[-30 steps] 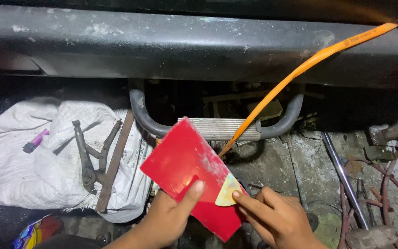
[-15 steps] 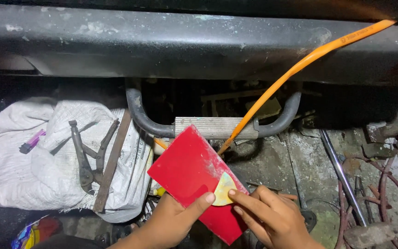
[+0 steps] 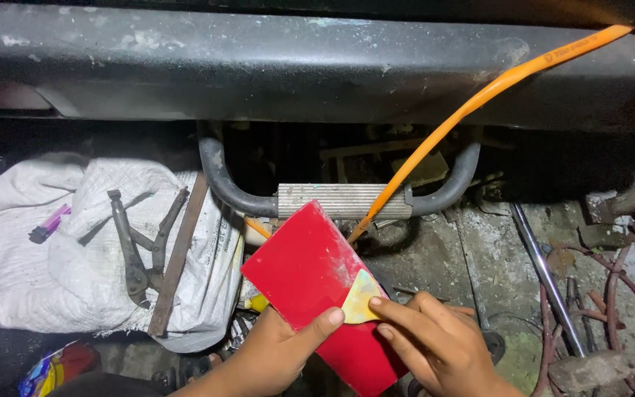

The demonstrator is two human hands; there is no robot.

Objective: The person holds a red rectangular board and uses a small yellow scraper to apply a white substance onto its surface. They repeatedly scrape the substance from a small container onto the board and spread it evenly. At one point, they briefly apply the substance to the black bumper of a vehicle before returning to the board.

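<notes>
My left hand (image 3: pixel 277 354) grips a flat red plastic board (image 3: pixel 310 272) from below, thumb lying on its face. My right hand (image 3: pixel 435 344) presses a small yellow scraper (image 3: pixel 360 298) against the board's right edge with its fingertips. The board is tilted and has pale smears near the scraper. Both hands are low in the head view, in front of a grey metal step (image 3: pixel 343 200) with curved bars.
A large dusty vehicle bumper (image 3: pixel 259 70) spans the top. An orange hose (image 3: pixel 479 99) runs diagonally down to the step. A white sack (image 3: pixel 60 265) on the left carries pliers (image 3: pixel 137 250), a metal strip (image 3: pixel 178 257) and a purple lighter (image 3: pixel 49 223). Rods and wire (image 3: pixel 575 294) clutter the right.
The red board and both hands have shifted slightly down and right. My right fingers have slid along with the yellow scraper on the board's edge.
</notes>
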